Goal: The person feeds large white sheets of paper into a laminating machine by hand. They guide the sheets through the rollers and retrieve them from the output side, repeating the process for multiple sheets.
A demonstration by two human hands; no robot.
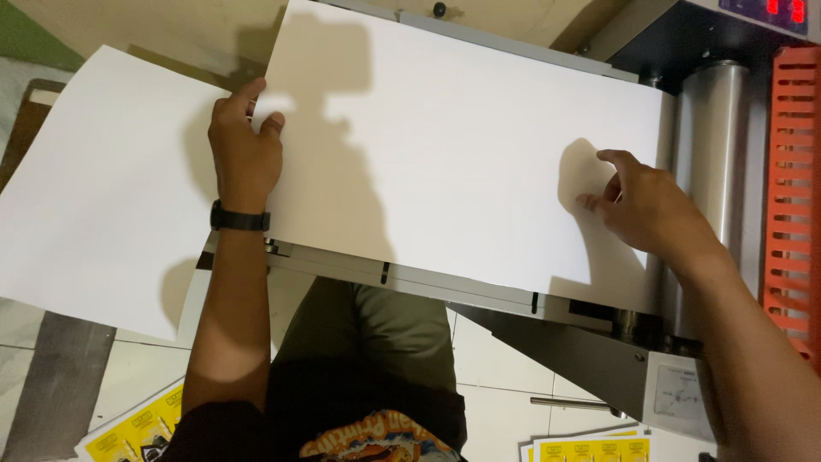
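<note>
A large white sheet (445, 145) lies flat on the grey feed table (479, 287) of a machine. My left hand (244, 145), with a black band on the wrist, grips the sheet's left edge, thumb on top. Near the sheet's right end, my right hand (646, 210) rests its fingertips on the paper, close to a shiny metal roller (714, 162). A second white sheet (94, 188) lies to the left, partly under the first sheet's edge.
An orange slotted guard (791, 188) runs along the machine's right side, below a red display (782, 8). Yellow printed sheets (137, 428) lie on the tiled floor at lower left, and more yellow printed sheets (590, 447) at lower right. My lap is under the table.
</note>
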